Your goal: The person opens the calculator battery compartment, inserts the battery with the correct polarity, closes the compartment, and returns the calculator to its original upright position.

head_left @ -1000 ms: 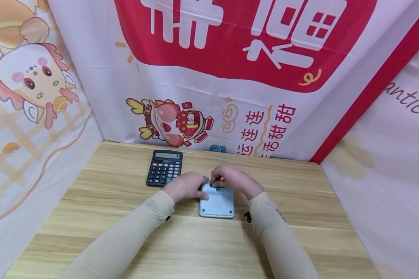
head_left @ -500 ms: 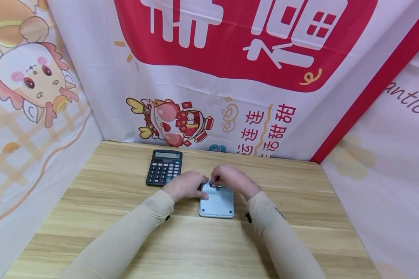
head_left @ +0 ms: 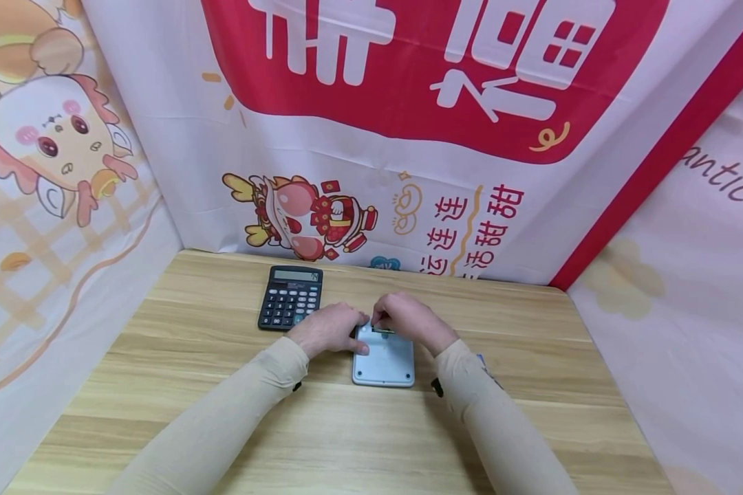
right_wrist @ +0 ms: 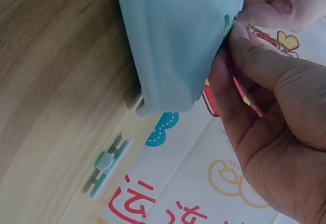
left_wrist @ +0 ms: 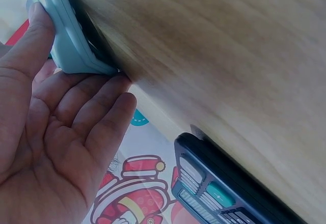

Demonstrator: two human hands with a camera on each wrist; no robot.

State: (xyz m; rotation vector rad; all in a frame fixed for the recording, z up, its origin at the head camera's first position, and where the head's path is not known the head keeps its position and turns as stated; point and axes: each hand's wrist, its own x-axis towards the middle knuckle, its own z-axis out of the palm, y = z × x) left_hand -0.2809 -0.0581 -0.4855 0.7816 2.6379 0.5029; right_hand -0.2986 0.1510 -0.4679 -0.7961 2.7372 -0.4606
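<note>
A light blue calculator point(head_left: 384, 364) lies face down on the wooden table, its back with small round feet turned up. My left hand point(head_left: 329, 328) holds its left far corner, thumb on the back and fingers against the edge, as the left wrist view also shows. At the slot near the calculator's far edge, my right hand point(head_left: 413, 320) pinches a small green-and-yellow battery point(right_wrist: 229, 30) between thumb and fingertips. Most of the battery is hidden by those fingers. A light blue battery cover point(right_wrist: 108, 163) with a tab lies on the table in the right wrist view.
A black calculator point(head_left: 292, 297) lies face up beyond my left hand, its display lit with digits. Printed cloth point(head_left: 384, 158) hangs along the table's back edge and at both sides. Bare wood point(head_left: 340, 440) shows between my forearms.
My right hand has shifted very slightly at the slot, where the battery's side shows a little differently. The left hand and both calculators stay in place.
</note>
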